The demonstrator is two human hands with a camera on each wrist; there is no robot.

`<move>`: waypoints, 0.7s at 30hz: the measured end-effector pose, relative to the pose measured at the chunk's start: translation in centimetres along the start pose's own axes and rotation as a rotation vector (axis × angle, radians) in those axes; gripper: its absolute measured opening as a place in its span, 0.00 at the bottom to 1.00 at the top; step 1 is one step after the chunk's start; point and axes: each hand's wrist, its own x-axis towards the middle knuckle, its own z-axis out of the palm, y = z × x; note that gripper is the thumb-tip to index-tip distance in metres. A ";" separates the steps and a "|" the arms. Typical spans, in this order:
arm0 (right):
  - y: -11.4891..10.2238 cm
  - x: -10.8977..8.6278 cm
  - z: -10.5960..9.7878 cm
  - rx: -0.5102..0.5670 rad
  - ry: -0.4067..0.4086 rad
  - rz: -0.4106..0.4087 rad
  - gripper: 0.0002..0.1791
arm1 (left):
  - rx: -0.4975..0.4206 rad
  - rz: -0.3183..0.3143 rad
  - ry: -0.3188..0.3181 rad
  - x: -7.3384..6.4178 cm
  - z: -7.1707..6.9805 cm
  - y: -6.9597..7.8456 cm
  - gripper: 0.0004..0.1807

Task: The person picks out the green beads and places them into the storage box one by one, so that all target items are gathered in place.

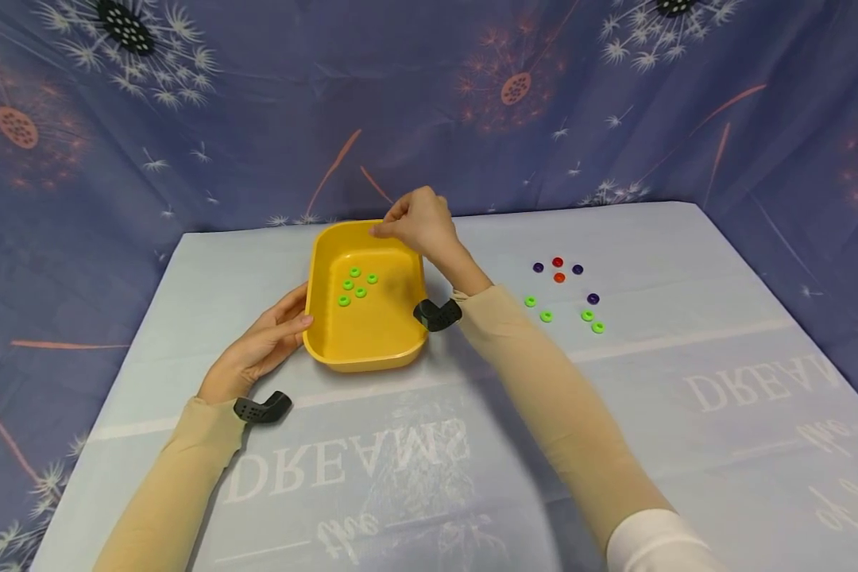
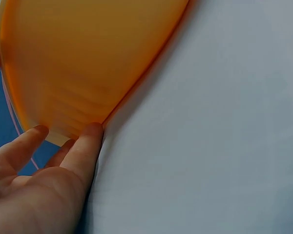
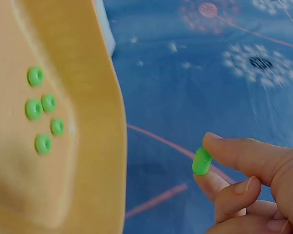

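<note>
A yellow tray (image 1: pixel 372 342) stands on the table with several green ring-shaped beads (image 1: pixel 348 284) inside, toward its left. My left hand (image 1: pixel 260 349) holds the tray's left side, thumb at the rim; its fingertips press the outer wall near the base in the left wrist view. Over the tray's far right corner, my right hand (image 1: pixel 423 226) pinches one green bead (image 3: pixel 201 162) between thumb and index finger. That bead is above the rim in the right wrist view, beside the tray rather than touching it. The head view hides it behind the fingers.
Right of the tray lie loose beads: several green ones (image 1: pixel 546 316), two red ones (image 1: pixel 559 277) and three dark purple ones (image 1: pixel 593 299). A pale cloth with printed lettering covers the table (image 1: pixel 651 453). A blue patterned curtain (image 1: pixel 415 103) hangs behind the far edge.
</note>
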 end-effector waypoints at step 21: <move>0.2 3.2 6.8 -0.362 -0.058 0.140 0.10 | -0.020 -0.007 -0.006 -0.2 -0.1 0.4 0.44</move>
